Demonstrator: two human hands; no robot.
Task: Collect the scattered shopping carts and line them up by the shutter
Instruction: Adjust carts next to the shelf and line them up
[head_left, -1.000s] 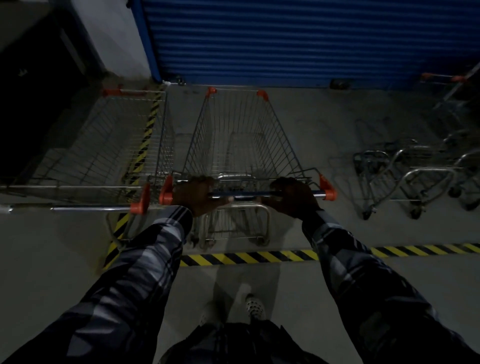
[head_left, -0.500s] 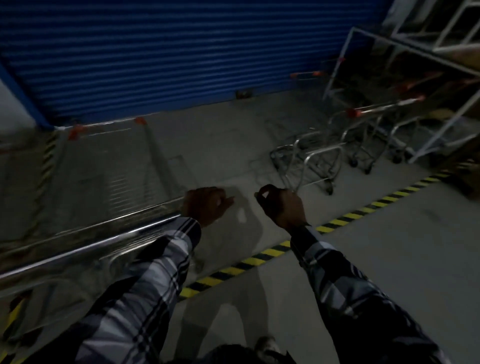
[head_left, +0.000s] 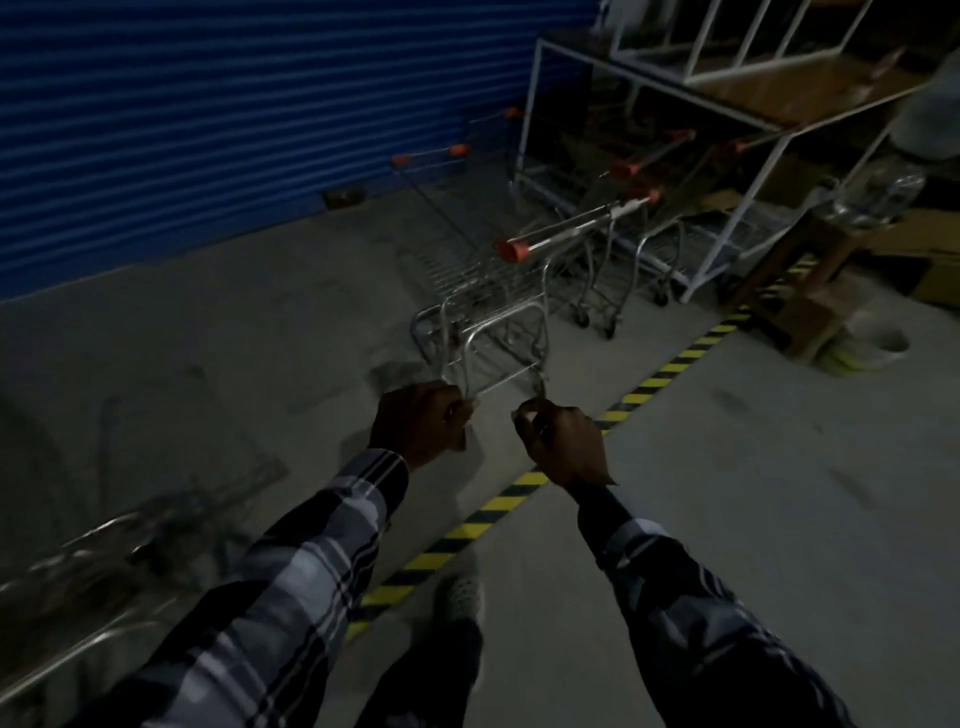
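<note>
The blue shutter (head_left: 234, 130) fills the upper left. A wire shopping cart (head_left: 493, 332) with an orange-capped handle (head_left: 571, 228) stands ahead of me, a little beyond my hands. More carts (head_left: 644, 171) sit nested behind it under the rack. At the lower left edge is the blurred chrome of another cart (head_left: 93, 571). My left hand (head_left: 421, 423) and my right hand (head_left: 563, 444) are raised side by side in front of me with curled fingers, holding nothing and touching no cart.
A white metal rack (head_left: 727, 104) with boxes stands at the right. Yellow-black floor tape (head_left: 519, 488) runs diagonally under my hands. A wooden stool (head_left: 810, 280) and a pale bucket (head_left: 878, 345) sit at the far right. My foot (head_left: 457, 597) is on the tape.
My hands have let go of the cart's handle by the shutter. I have turned right; that cart has slid to the lower left and the scattered carts are now ahead.
</note>
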